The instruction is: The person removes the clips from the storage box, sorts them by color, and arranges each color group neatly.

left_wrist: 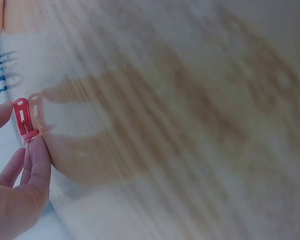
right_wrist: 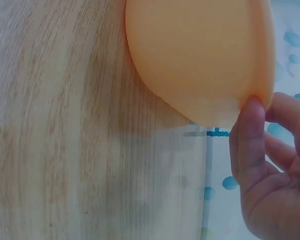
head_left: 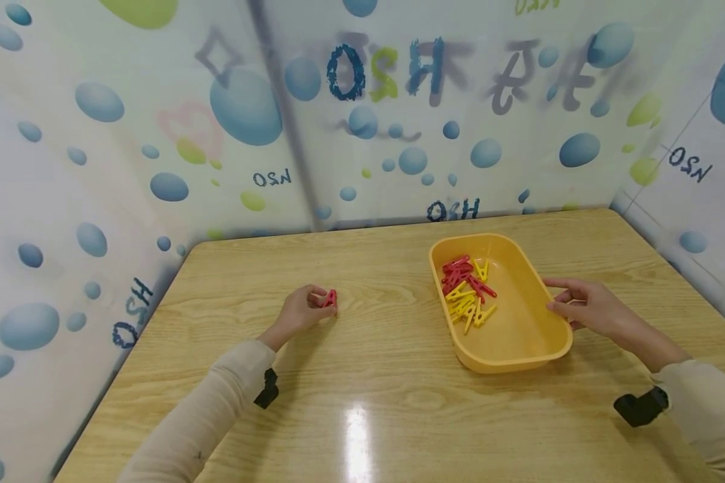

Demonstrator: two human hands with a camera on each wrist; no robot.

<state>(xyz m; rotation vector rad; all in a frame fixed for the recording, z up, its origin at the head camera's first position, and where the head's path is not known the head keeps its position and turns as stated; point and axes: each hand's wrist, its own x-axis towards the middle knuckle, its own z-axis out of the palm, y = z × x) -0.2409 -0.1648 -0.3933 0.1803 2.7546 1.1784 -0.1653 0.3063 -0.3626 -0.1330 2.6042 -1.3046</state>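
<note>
Between its thumb and fingers, my left hand pinches a red clothespin low over the wooden table, left of centre. The left wrist view shows that clothespin close to the tabletop, its reflection beside it. My right hand pinches the right rim of an orange-yellow plastic basin; in the right wrist view, the thumb lies against the basin. Inside the basin, red clothespins lie heaped toward the far left, with several yellow clothespins nearer and one beside the red ones.
The wood-grain table stretches under both hands, its far edge along a curtain printed with blue and green bubbles. A dark device sits at the left wrist and another dark device at the right.
</note>
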